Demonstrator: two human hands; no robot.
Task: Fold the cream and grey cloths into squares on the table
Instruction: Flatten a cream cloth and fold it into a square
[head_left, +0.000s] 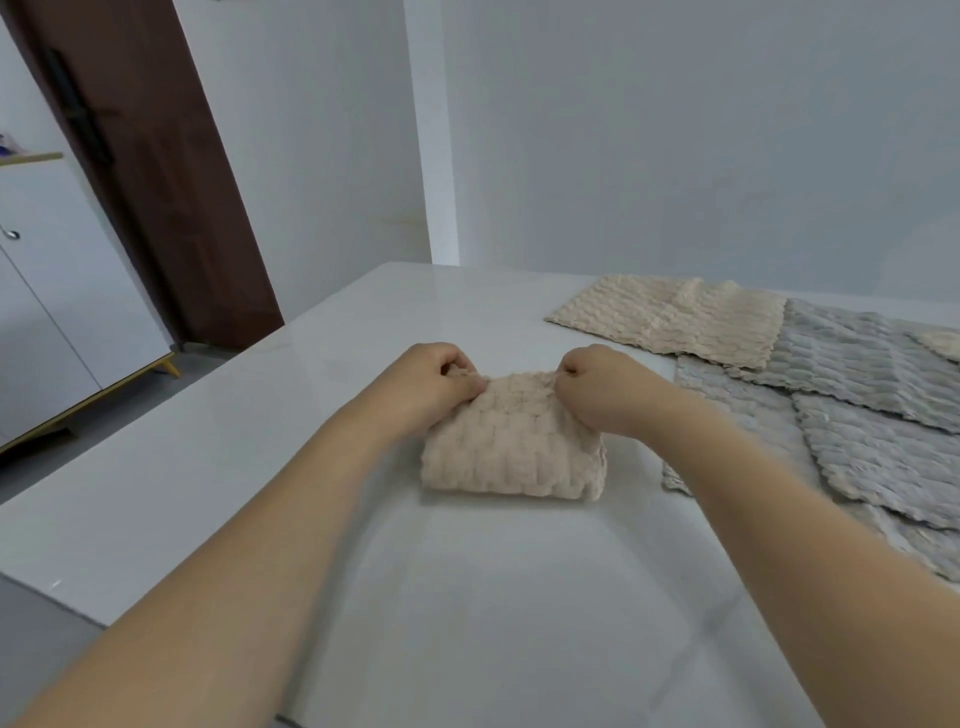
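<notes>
The folded cream cloth (511, 447) lies on the table (291, 441) directly before the person, long axis left to right. The left hand (434, 382) and right hand (605, 387) each pinch a far corner, equally near. Unfolded cloths (857, 415) wait at right.

Both bare forearms reach in from the bottom corners of the frame and converge toward its centre. The left hand (434, 382) sits just left of centre, knuckles up, fingers curled under with the thumb pinching the far left corner of the folded cream cloth (511, 441). The right hand (605, 387), just right of centre, mirrors it, fingers curled tight, pinching the far right corner.
</notes>
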